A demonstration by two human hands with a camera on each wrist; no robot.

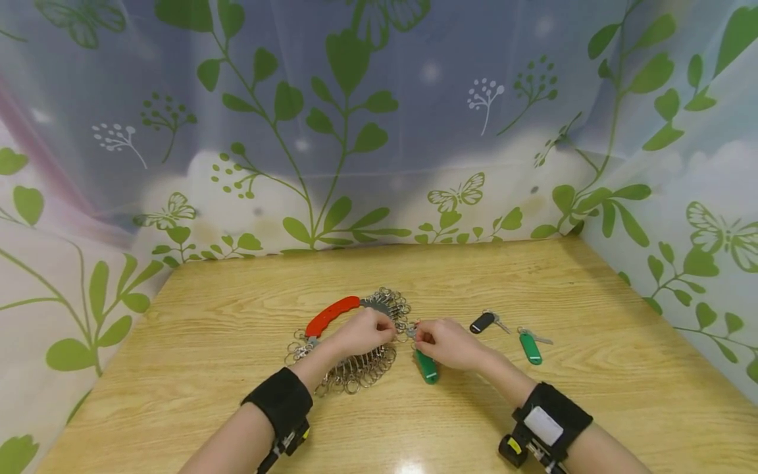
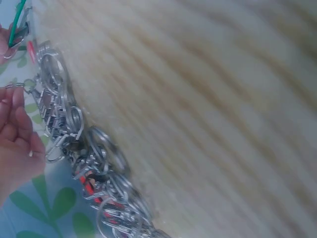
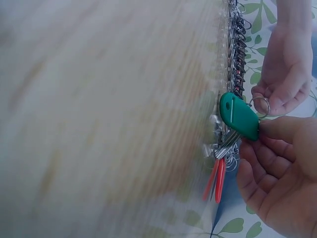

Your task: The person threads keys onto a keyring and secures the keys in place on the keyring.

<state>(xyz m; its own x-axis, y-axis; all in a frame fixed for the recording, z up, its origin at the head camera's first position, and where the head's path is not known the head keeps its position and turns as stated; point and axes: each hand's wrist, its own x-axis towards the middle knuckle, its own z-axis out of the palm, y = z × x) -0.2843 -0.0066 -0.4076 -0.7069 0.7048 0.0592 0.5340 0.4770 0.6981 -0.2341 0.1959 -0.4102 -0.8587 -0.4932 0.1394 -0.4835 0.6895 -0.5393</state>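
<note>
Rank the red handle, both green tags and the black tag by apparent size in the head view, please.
1. Red handle
2. Left green tag and right green tag: too alike to rank
3. Black tag, slightly smaller

High head view, low wrist views

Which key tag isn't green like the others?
The black tag, lying between the right hand and the rightmost green tag. The other green tag is at the right hand, so only the black one differs.
</note>
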